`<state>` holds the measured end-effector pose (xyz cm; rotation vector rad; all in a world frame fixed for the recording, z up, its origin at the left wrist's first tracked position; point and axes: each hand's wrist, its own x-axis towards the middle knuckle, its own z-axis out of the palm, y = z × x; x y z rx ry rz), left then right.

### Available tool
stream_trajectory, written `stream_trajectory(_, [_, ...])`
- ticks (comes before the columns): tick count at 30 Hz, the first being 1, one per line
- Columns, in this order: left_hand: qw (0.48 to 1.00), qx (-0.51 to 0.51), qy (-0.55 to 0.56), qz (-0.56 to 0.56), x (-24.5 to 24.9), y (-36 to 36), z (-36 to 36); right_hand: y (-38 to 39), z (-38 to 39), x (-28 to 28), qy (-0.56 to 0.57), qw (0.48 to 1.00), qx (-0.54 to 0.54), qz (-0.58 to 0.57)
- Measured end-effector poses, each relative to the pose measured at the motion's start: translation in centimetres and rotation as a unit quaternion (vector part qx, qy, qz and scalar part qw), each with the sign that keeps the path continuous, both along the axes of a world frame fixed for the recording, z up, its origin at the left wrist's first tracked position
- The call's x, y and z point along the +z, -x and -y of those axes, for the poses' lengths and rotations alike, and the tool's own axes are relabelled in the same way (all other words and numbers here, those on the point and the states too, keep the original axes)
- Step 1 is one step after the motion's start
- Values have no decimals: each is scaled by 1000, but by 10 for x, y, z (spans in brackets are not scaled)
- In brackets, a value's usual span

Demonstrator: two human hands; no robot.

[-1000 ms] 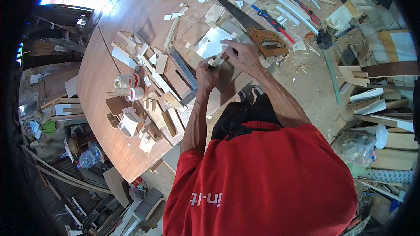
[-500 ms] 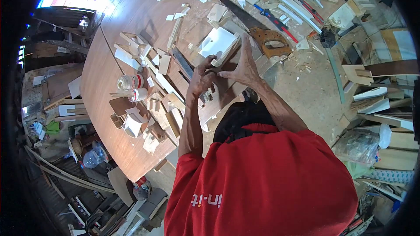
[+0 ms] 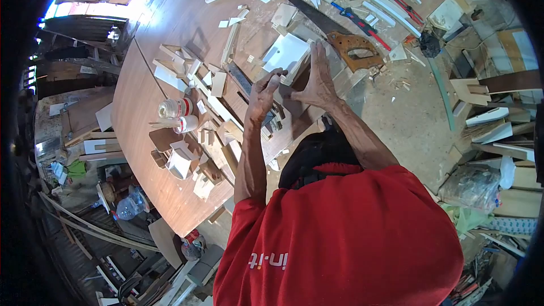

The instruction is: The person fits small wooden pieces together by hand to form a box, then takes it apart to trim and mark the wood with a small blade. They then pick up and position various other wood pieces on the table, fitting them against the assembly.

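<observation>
A white-faced wooden piece (image 3: 283,51) lies near the table edge, a pale strip along its near side. My left hand (image 3: 262,95) is at the strip's left end, thumb and forefinger closed together; what they pinch, if anything, is too small to make out. Spread along the right end is my right hand (image 3: 318,85), fingers stretched out and thumb held apart, touching or very close to the strip. Beyond it rests a handsaw (image 3: 354,51) with a wooden handle. A dark metal bar (image 3: 239,79) lies left of my left hand.
Two jars (image 3: 174,107) stand on the wooden table (image 3: 141,153) among small offcuts. A blue-and-red tool (image 3: 361,25) lies past the saw. Wood strips (image 3: 385,8) fill the far right. Stacked boards (image 3: 493,130) and a plastic bag (image 3: 473,184) are at the right.
The view has shifted a little, so the bench things appear slightly to the right and lower. My left thumb and fingers have come closer together; my right hand stays spread by the strip.
</observation>
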<state>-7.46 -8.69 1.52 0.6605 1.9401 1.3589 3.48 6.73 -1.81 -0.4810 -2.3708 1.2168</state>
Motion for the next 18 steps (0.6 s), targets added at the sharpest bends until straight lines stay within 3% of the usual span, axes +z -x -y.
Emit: stream_trajectory(18, [998,37,-15,46,-8,0,-1,16,12,-1,-12,996,-92,-17])
